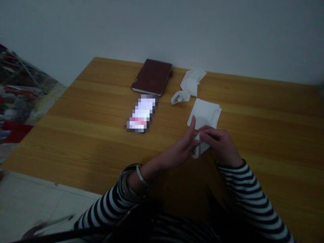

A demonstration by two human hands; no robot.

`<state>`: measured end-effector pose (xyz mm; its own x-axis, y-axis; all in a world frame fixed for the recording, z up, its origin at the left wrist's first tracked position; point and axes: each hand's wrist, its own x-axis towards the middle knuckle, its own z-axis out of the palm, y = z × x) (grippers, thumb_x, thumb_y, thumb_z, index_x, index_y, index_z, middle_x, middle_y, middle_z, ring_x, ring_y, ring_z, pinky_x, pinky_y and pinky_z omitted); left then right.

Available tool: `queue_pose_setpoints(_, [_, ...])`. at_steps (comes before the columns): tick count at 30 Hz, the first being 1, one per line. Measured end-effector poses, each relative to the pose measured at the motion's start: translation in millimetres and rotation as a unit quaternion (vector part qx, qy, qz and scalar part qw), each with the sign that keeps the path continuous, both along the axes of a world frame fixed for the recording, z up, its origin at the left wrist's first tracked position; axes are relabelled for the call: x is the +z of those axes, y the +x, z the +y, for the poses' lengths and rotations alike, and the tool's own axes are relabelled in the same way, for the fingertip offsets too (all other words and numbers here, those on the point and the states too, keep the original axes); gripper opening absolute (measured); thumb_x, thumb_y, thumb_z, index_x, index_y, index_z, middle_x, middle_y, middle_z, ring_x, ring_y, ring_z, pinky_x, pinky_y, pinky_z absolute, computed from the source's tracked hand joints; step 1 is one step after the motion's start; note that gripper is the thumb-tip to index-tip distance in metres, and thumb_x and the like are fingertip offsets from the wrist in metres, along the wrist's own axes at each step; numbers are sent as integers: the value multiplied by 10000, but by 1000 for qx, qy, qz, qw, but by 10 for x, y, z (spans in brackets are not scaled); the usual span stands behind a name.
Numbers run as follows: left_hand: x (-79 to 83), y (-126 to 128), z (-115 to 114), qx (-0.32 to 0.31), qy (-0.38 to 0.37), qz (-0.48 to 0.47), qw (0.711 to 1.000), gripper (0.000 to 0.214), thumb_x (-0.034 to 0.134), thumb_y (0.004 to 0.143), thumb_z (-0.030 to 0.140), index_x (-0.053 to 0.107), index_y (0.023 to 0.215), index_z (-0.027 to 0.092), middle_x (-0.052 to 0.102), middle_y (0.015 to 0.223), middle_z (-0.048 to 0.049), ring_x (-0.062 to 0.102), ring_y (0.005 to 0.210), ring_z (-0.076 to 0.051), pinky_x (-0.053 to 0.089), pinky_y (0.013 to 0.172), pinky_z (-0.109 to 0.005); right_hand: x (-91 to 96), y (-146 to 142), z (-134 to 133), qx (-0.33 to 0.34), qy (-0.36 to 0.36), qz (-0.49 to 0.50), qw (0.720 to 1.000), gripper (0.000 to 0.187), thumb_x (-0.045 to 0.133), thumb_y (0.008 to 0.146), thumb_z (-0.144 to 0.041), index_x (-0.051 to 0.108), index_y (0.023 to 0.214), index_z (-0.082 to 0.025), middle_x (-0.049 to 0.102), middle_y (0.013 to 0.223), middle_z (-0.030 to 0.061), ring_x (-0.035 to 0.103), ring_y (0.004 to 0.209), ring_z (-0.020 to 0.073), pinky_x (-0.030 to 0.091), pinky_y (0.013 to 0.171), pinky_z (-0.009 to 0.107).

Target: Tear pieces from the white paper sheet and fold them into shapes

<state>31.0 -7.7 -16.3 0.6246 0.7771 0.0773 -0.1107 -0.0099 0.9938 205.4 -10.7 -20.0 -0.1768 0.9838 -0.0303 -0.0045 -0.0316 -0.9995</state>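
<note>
Between my two hands is a folded piece of white paper [204, 147], held above the near part of the table. My left hand [184, 145] grips its left edge, with the thumb pointing up and away from the sheet. The fingers of my right hand [222, 143] pinch the paper's upper edge. Just beyond my hands lies a small stack of lined sheets [204, 113] with some writing along its right side. My fingers partly cover the held paper, so its exact folds are hidden.
Farther back lie a crumpled lined sheet [191, 82] and a smaller folded paper [180, 97]. A brown notebook [154, 76] sits by the wall, with a lit phone [142, 114] in front of it. The wooden table [83, 118] ends at the left, near piled items on the floor.
</note>
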Motion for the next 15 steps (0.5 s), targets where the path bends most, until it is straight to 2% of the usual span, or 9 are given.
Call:
queue_pose_setpoints(3, [-7,2,11,-22,37,22,999,789,397,1001,303,-184,1522,187,294,1582,-137,229,1472,-260,182,1215,-400,11,-6,-5,-3,-4,5,1000,119,680,853,-276,759,778,-228,647,838,17,592,779,139,456,679,264])
queue_pose_setpoints(7, [-22,6,15,-17,59,32,998,782,393,1002,287,-188,1521,216,241,1606,-109,189,1486,-255,183,1220,-385,23,-8,-13,-20,-3,-3,1000,95,691,840,-261,768,791,-231,648,832,20,594,782,145,455,681,272])
queue_pose_setpoints(12, [-58,2,11,-10,39,20,999,787,403,998,277,-177,1526,206,394,1529,-133,394,1388,-251,276,1191,-387,47,16,-12,-5,0,-14,1000,135,650,884,-286,779,861,-250,653,871,17,602,783,132,455,670,257])
queue_pose_setpoints(15, [-63,-3,11,-11,22,22,999,788,408,997,283,-166,1531,207,348,1557,-134,439,1354,-254,331,1164,-390,55,35,-9,-1,-2,-10,1000,186,604,919,-309,779,890,-256,653,885,15,602,766,121,451,652,249])
